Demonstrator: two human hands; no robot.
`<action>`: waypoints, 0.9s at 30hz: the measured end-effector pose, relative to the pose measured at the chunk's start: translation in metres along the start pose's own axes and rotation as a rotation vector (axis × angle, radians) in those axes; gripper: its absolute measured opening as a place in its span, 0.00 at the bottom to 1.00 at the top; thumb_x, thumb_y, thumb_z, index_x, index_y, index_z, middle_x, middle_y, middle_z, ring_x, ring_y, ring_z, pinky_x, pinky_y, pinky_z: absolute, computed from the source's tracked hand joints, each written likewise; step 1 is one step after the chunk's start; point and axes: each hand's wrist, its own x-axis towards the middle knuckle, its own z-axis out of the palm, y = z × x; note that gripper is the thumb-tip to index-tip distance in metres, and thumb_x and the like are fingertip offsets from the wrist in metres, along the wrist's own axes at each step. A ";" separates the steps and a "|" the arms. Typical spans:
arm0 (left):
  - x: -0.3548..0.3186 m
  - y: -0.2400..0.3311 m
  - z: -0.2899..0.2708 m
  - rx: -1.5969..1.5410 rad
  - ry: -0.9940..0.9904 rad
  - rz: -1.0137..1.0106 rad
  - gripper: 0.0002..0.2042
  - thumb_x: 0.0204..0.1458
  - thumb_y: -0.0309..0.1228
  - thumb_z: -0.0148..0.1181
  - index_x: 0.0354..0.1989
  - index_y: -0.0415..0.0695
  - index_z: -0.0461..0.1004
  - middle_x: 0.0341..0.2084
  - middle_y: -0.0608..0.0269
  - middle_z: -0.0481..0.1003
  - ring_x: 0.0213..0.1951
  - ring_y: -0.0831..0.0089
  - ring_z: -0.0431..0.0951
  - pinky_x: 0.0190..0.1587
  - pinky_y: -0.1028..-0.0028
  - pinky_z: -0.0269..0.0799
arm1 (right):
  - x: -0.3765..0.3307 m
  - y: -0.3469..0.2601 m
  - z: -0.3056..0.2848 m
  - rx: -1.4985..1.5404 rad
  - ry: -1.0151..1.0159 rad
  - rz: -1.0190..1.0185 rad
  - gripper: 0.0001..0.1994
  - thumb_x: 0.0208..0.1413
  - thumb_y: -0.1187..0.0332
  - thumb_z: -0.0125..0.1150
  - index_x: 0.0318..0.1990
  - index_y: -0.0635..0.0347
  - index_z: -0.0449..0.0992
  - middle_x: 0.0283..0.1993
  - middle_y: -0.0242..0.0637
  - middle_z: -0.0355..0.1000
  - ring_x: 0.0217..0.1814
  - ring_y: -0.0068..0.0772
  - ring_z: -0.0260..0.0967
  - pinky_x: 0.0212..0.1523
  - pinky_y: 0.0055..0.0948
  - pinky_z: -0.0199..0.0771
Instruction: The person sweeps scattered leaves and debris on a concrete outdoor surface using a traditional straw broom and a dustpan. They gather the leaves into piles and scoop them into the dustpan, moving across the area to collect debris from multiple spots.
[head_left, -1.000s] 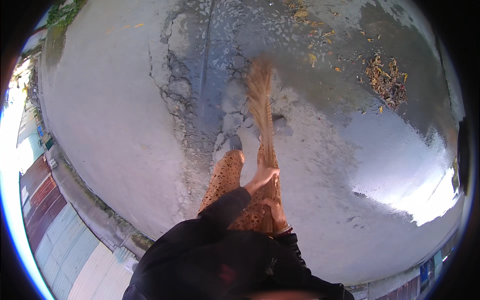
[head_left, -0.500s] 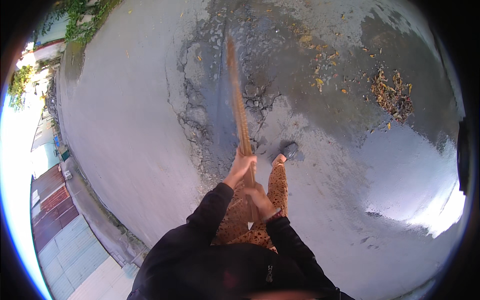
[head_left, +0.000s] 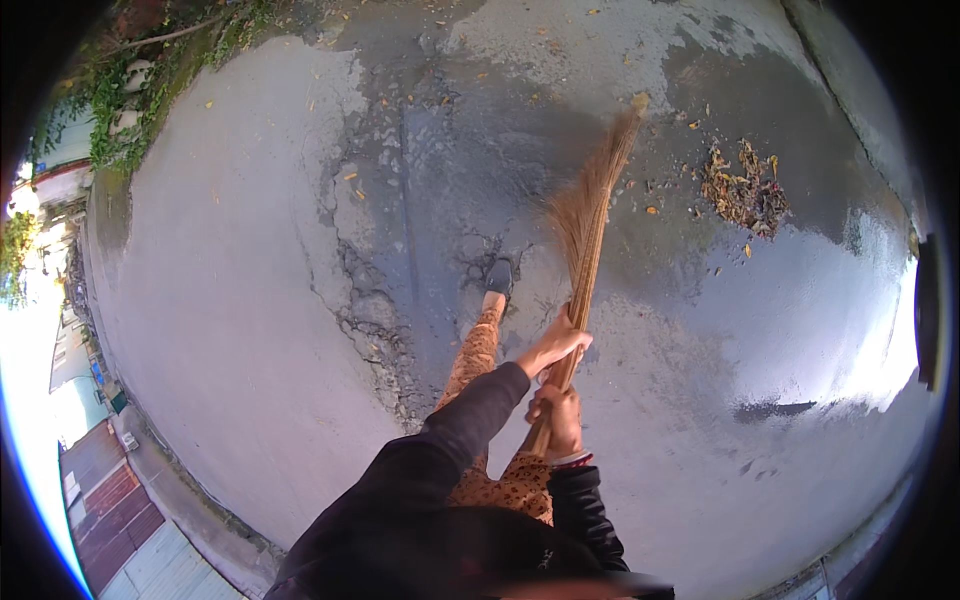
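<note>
Both hands are clenched on the handle of the straw broom (head_left: 585, 215), the left hand (head_left: 556, 345) higher and the right hand (head_left: 558, 413) just below it, with the bristles stretched out over the cracked concrete ground (head_left: 250, 300) ahead of the person's shoe (head_left: 499, 277). One pile of dry leaves (head_left: 745, 188) is gathered off to the right, near the broom's tip but not touching it. By my reckoning the sweeping is partly done, since loose leaves (head_left: 352, 185) lie scattered over the cracks and the far end.
</note>
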 end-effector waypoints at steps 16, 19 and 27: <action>0.060 0.179 -0.283 0.212 0.448 -0.034 0.11 0.37 0.23 0.55 0.30 0.33 0.68 0.14 0.57 0.70 0.15 0.66 0.73 0.19 0.68 0.71 | 0.205 -0.029 0.236 0.222 -0.594 0.264 0.07 0.47 0.72 0.58 0.31 0.62 0.67 0.19 0.31 0.63 0.18 0.25 0.61 0.20 0.24 0.64; 0.078 0.147 -0.232 0.438 0.411 0.026 0.36 0.35 0.25 0.58 0.56 0.31 0.51 0.25 0.53 0.74 0.20 0.65 0.75 0.23 0.68 0.72 | 0.182 -0.008 0.199 0.449 -0.394 0.207 0.06 0.46 0.74 0.54 0.33 0.63 0.66 0.18 0.32 0.62 0.15 0.25 0.59 0.18 0.24 0.64; -0.051 0.130 -0.222 0.463 0.204 0.029 0.48 0.37 0.22 0.56 0.68 0.41 0.35 0.33 0.49 0.74 0.26 0.66 0.77 0.28 0.68 0.75 | 0.082 0.075 0.227 -0.050 -0.187 0.060 0.08 0.44 0.76 0.54 0.33 0.68 0.65 0.19 0.39 0.67 0.14 0.31 0.65 0.16 0.29 0.67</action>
